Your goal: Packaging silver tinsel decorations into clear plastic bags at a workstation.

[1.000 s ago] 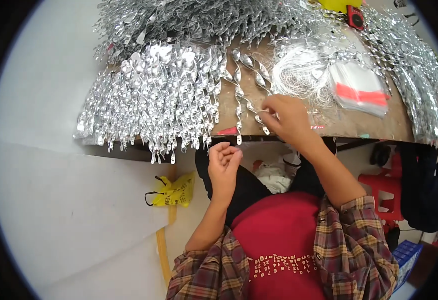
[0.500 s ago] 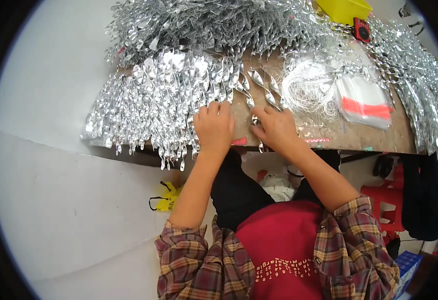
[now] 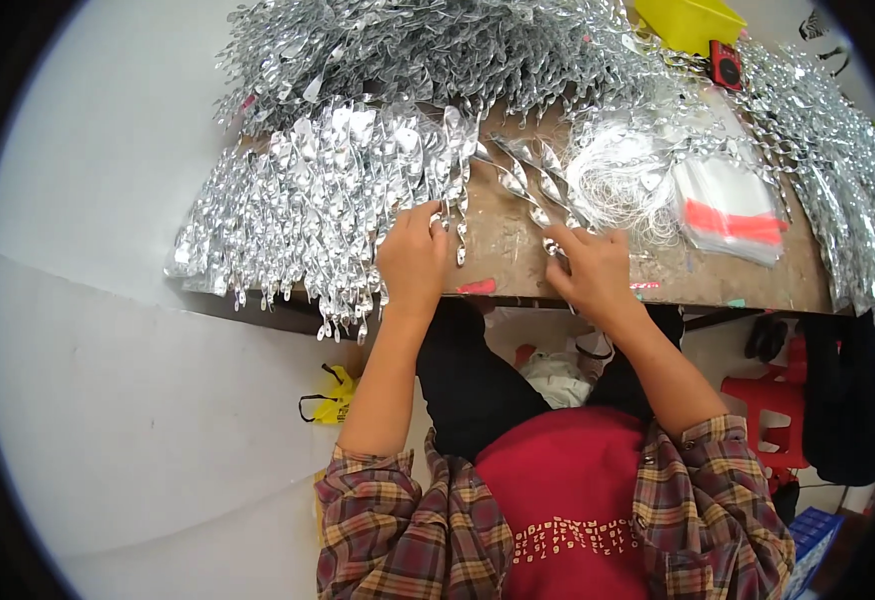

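My left hand [image 3: 413,258] is closed at the right edge of a layer of shiny silver twisted strips [image 3: 308,200], with silver foil showing at its fingertips. To its right, my right hand [image 3: 593,268] pinches the lower part of a silver spiral strip [image 3: 540,215] between thumb and fingers. This strip runs up and away across the brown tabletop [image 3: 503,250], with a few similar strips beside it. One strip end [image 3: 461,245] lies just right of my left hand. Both palms are hidden.
A big heap of silver strips [image 3: 428,50] fills the back, and more drape over the right edge [image 3: 808,150]. Right of my hands lie a coil of thin white cord [image 3: 618,180] and clear plastic bags [image 3: 728,205]. A yellow container [image 3: 693,25] and small red device [image 3: 726,65] stand behind.
My right hand has moved right with the spiral strip, which now slants further that way. My left hand has shifted slightly left and nearer. A gap of bare tabletop between them has widened.
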A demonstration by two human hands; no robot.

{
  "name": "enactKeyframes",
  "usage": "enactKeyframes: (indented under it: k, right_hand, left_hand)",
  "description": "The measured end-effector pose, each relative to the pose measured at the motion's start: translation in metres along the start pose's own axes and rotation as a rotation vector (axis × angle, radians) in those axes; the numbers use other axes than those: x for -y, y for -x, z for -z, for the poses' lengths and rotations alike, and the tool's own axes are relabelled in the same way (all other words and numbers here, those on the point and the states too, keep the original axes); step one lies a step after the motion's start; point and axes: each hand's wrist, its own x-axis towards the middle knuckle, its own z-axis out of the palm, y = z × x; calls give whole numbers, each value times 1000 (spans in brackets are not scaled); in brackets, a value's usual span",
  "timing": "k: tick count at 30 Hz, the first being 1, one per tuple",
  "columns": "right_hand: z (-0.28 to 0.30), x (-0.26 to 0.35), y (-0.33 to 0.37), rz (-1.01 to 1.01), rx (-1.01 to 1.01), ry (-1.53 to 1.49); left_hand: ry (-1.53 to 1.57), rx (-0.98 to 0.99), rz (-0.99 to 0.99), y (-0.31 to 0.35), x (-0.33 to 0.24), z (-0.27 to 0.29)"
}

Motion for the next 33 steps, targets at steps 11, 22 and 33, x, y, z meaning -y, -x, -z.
enactKeyframes:
  k: [11, 22, 33]
  right_hand:
    - [-5, 5, 1, 11, 54, 28]
    - [-4, 0, 0, 42, -47, 23]
    - [8, 4, 19, 88, -19, -1]
  left_hand:
    - [-268, 46, -156, -7, -2, -6]
    - [-313, -14, -37, -10, 6, 1]
    - [-199, -104, -89, -5, 13, 1]
